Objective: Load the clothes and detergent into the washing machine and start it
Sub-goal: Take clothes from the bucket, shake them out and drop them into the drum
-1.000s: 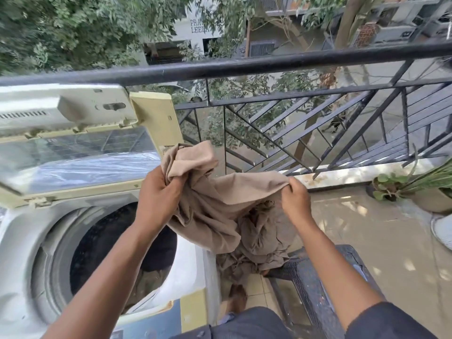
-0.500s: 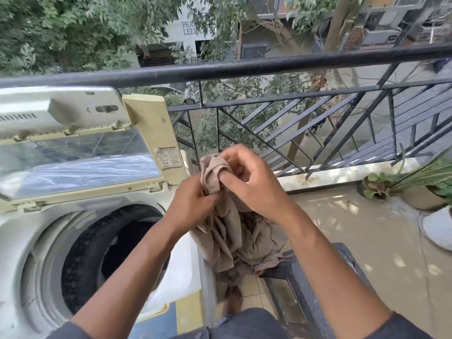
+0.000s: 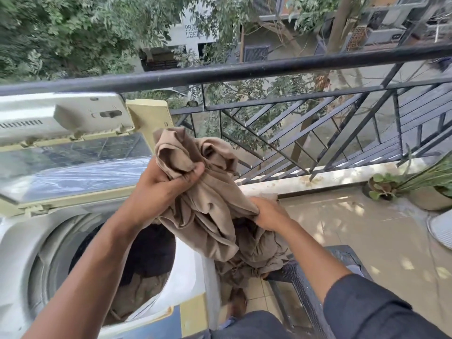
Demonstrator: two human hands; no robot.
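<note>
Hands apart again vs half a second ago, when both met at one bunched corner of the cloth; right hand has dropped lower, left has lifted its bunch higher. Washing machine [image 3: 29,241] at left, top-loader, lid [image 3: 73,165] propped open and upright, drum opening [image 3: 137,263] dark with some brownish fabric inside. No readable label on machine. Left hand [image 3: 161,184] above drum's right edge, forearm reaching up from bottom-left, fingers and thumb curled tight round a wad of the beige garment [image 3: 208,206]. Garment hangs between both hands, just right of the drum, over the machine's right rim, lower folds trailing onto a dark wicker chair [image 3: 300,272]. Right hand [image 3: 269,214] lower, knuckles up, gripping garment's right edge; dark sleeve [image 3: 371,309] on that arm. Black railing [image 3: 244,72] behind. Building sign beyond, partly hidden by leaves: "PRA… / LEE…" [image 3: 194,31]. Potted plants [image 3: 401,189] far right on balcony floor.
</note>
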